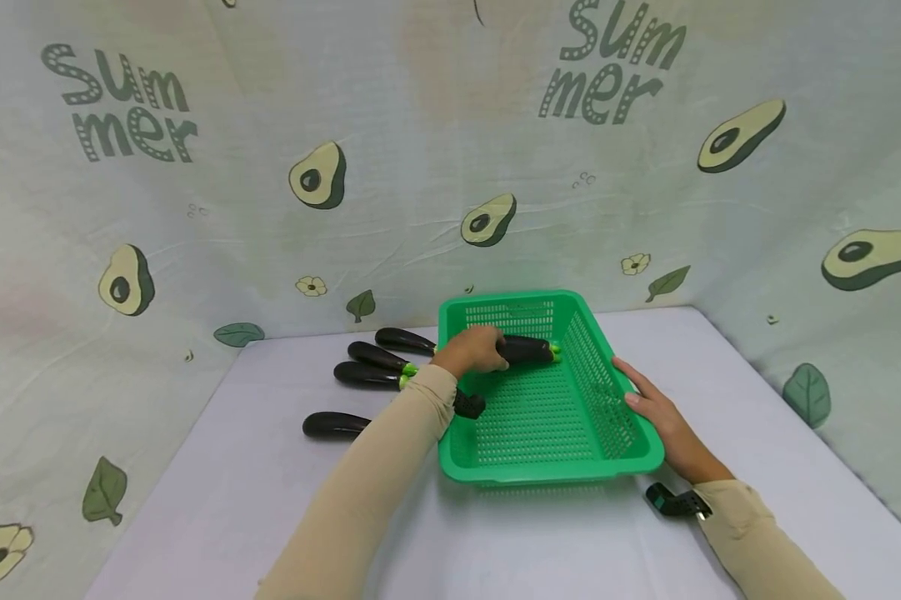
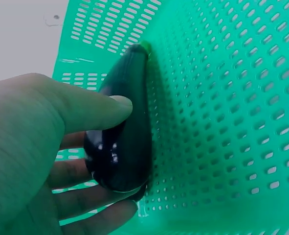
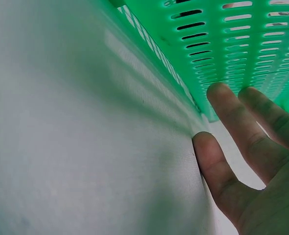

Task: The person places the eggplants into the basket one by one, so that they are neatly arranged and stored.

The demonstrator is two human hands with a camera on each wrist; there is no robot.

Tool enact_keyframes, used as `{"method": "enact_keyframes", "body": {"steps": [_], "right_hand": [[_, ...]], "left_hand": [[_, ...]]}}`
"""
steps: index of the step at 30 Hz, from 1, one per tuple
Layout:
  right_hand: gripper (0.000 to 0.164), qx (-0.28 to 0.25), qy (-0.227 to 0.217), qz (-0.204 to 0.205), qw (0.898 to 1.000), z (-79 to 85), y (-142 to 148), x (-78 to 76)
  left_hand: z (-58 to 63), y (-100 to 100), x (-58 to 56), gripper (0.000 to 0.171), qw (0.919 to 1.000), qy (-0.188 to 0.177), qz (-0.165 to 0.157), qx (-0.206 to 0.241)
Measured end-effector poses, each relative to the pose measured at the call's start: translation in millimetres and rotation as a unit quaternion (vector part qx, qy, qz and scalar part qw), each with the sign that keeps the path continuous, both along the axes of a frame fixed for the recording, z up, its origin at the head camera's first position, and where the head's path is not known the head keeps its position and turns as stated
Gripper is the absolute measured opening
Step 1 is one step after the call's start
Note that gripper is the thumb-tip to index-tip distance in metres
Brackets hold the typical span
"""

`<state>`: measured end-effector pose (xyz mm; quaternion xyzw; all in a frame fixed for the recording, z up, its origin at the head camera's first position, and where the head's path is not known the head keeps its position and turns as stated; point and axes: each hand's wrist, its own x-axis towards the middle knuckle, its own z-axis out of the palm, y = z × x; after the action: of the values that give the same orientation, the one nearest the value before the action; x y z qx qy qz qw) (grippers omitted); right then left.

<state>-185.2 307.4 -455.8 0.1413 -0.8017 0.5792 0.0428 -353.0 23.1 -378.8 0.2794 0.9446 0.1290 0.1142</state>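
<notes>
Inside green basket [image 1: 543, 421]: eggplant [image 2: 129, 147] in left grip [image 1: 476, 350]; stem end [image 2: 145, 47] pointing away

Staged tabletop set, avocado-print cloth bkgd [image 1: 397, 108], white tbl [image 1: 540, 542]

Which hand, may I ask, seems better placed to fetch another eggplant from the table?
Probably the left hand, once free: the loose eggplants lie on its side of the basket, while the right hand touches the basket's opposite side.

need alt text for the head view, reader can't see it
A person's left hand holds an eggplant inside a green basket while the right hand touches its right side. Four other eggplants lie left of the basket on the white table.
</notes>
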Motion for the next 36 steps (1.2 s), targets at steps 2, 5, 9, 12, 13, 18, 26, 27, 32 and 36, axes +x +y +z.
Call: {"method": "enact_keyframes", "body": {"steps": [2,5,9,12,13,18,26,27,32,36], "right_hand": [[0.054,-0.002,-0.002,0.001,1.0,-0.2,-0.5,-0.4],[0.054,-0.004,-0.003,0.0,1.0,-0.4,-0.5,-1.0],[0.055,-0.001,-0.001,0.003,1.0,0.7,0.1,-1.7],[0.055,-0.002,-0.001,0.006,1.0,1.3,0.1,-1.6],[0.055,-0.002,-0.001,0.006,1.0,1.4,0.0,-1.4],[0.055,-0.004,-0.002,0.004,1.0,1.2,-0.1,-1.0],[0.055,-0.005,-0.003,0.001,1.0,0.1,-1.7,-0.8],[0.055,-0.004,-0.002,0.001,1.0,0.0,-1.9,-0.8],[0.054,-0.003,0.004,0.001,1.0,1.6,-2.8,-0.1],[0.055,-0.007,0.007,0.002,1.0,2.4,-3.4,1.0]], "left_hand": [[-0.2,-0.5,0.8,0.049,1.0,0.001,0.009,0.003],[0.8,-0.7,1.6,0.048,0.9997,0.0,0.023,0.006],[3.4,-0.3,1.6,0.047,0.9997,0.002,0.026,-0.002],[3.9,-0.2,0.9,0.045,0.9997,0.009,0.023,-0.007],[3.8,-0.3,0.7,0.044,0.9997,0.01,0.022,-0.007],[2.7,-0.4,0.3,0.041,0.9997,0.012,0.021,0.0],[5.3,-2.6,3.7,0.042,0.9994,0.015,0.027,0.012],[6.8,-3.4,3.9,0.042,0.9995,0.019,0.024,0.013],[20.5,-10.5,3.7,0.041,0.9988,0.03,-0.006,0.039],[30.8,-21.7,5.2,0.037,0.9932,-0.005,-0.01,0.116]]}}
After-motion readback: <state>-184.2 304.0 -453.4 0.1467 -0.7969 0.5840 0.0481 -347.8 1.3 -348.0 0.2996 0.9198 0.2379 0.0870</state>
